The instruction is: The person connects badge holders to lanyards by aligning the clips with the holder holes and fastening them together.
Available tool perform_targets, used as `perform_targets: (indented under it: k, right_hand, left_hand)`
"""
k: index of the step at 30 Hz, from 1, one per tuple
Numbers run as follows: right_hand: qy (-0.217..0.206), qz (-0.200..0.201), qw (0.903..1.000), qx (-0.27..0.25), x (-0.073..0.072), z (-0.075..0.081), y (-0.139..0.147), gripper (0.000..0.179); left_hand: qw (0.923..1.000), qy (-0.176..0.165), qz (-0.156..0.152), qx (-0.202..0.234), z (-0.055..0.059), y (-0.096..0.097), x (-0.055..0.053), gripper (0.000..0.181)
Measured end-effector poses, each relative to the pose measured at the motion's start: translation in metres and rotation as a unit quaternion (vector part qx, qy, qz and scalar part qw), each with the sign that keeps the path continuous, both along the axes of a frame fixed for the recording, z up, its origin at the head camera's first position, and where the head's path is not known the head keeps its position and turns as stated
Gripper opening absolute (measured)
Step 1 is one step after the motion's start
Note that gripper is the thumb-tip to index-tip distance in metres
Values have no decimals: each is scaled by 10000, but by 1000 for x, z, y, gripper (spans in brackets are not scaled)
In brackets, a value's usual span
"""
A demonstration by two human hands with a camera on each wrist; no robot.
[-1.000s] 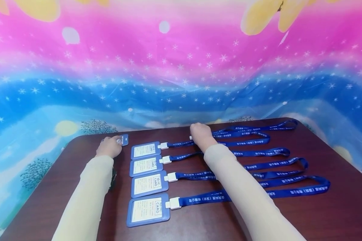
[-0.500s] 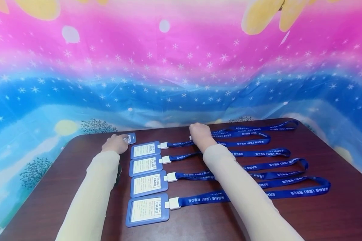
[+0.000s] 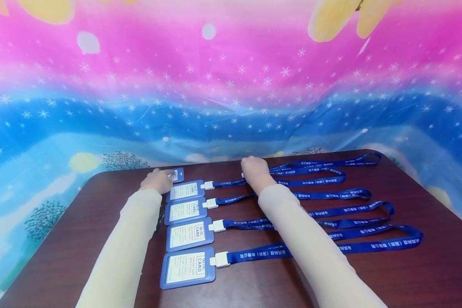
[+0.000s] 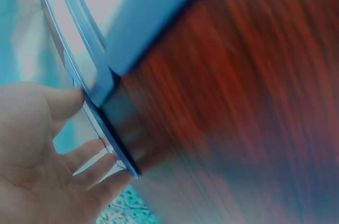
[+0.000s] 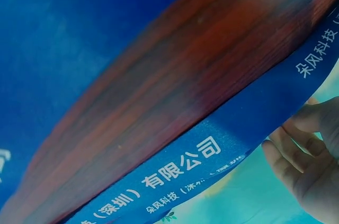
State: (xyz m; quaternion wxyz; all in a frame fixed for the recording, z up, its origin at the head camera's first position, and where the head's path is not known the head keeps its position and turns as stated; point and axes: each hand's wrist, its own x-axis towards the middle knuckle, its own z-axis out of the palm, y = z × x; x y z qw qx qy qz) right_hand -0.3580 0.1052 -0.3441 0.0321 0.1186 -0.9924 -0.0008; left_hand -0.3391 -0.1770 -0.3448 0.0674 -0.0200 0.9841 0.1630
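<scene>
At the back of the table, my left hand (image 3: 156, 181) grips a blue-framed ID card holder (image 3: 180, 174) by its near side. In the left wrist view, the thumb lies on its edge and the fingers reach along its face. My right hand (image 3: 255, 173) has its fingers curled on a blue lanyard (image 3: 331, 164) at the back. A bit of white clip shows beside that hand; the rest is hidden. Several more card holders (image 3: 186, 267) lie in a column in front, each joined by a white clip (image 3: 222, 259) to a lanyard (image 3: 262, 254) stretched rightward.
The brown wooden table (image 3: 408, 278) has rounded back corners. A patterned pink and blue cloth (image 3: 231, 85) hangs just behind it. My right forearm (image 3: 312, 239) crosses over the lanyards.
My left hand has slid the small ID card holder to the right, up to just behind the rearmost one in the column. The right hand has stayed in place.
</scene>
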Motion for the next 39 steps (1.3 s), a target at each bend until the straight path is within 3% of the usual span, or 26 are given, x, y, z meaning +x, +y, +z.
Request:
perform_targets:
  k: [9, 19, 27, 32, 39]
  right_hand:
    - [-37, -60, 10000, -32, -1, -1, 1, 20]
    - [-26, -83, 10000, -45, -1, 0, 0, 20]
    - [-77, -133, 9998, -107, -1, 1, 1, 18]
    - [-93, -185, 9997, -159, 0, 1, 4, 15]
    - [-211, -137, 9988, -423, -7, -2, 8, 8]
  left_hand:
    - [9997, 21, -131, 211, 0, 24, 1, 48]
    - [9975, 541, -372, -267, -6, 51, -7, 42]
    - [9945, 798, -416, -530, -6, 53, -11, 37]
    - [9940, 748, -415, -683, -3, 54, -9, 45]
    - [9932, 714, -324, -860, 0, 56, -7, 44]
